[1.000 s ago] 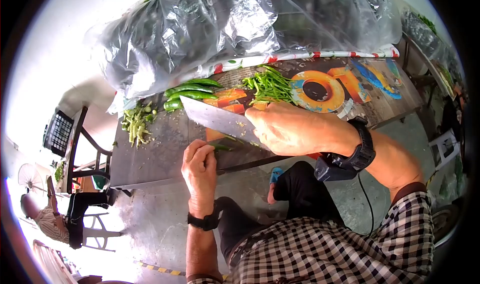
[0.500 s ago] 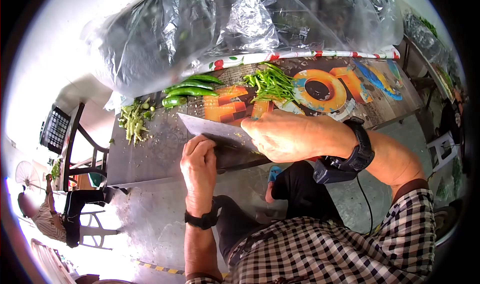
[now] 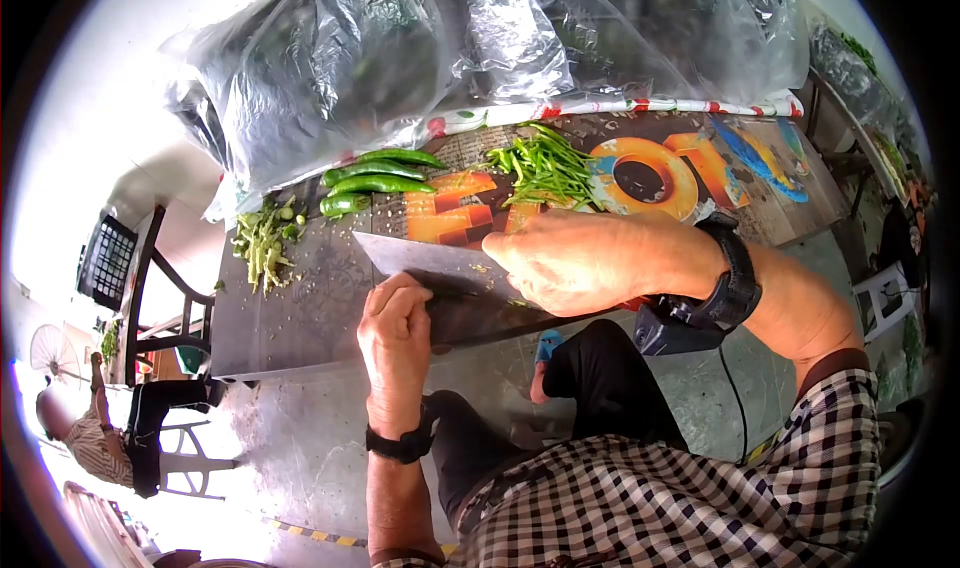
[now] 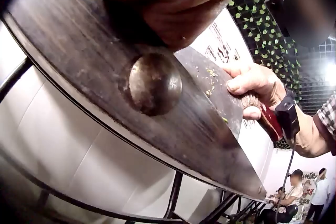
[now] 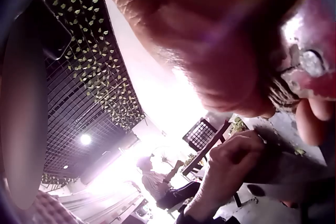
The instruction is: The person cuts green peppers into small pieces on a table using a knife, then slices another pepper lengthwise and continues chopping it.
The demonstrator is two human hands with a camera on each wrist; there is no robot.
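Observation:
In the head view my right hand (image 3: 600,263) grips a cleaver (image 3: 425,260), its broad blade pointing left over the table's near edge. Cord wraps the red handle (image 4: 269,121), as the left wrist view shows. My left hand (image 3: 395,328) has its fingers curled right at the blade's lower edge. The green chili pepper at those fingertips is hidden behind the blade now. Small green bits stick to the blade. Beyond it lie several whole green chili peppers (image 3: 380,183), a heap of thin green strips (image 3: 545,166) and a pile of pale trimmings (image 3: 263,250).
The patterned table (image 3: 300,318) has its near edge just before my lap. Crumpled clear plastic sheeting (image 3: 480,48) covers a bulk along the far side. A round metal piece (image 4: 155,85) shows on the tabletop. Another person (image 3: 95,433) sits at far left near a black crate (image 3: 108,261).
The cleaver has swung nearer my left hand, and its blade now covers the pepper that showed at the left fingertips. The left hand has hardly moved.

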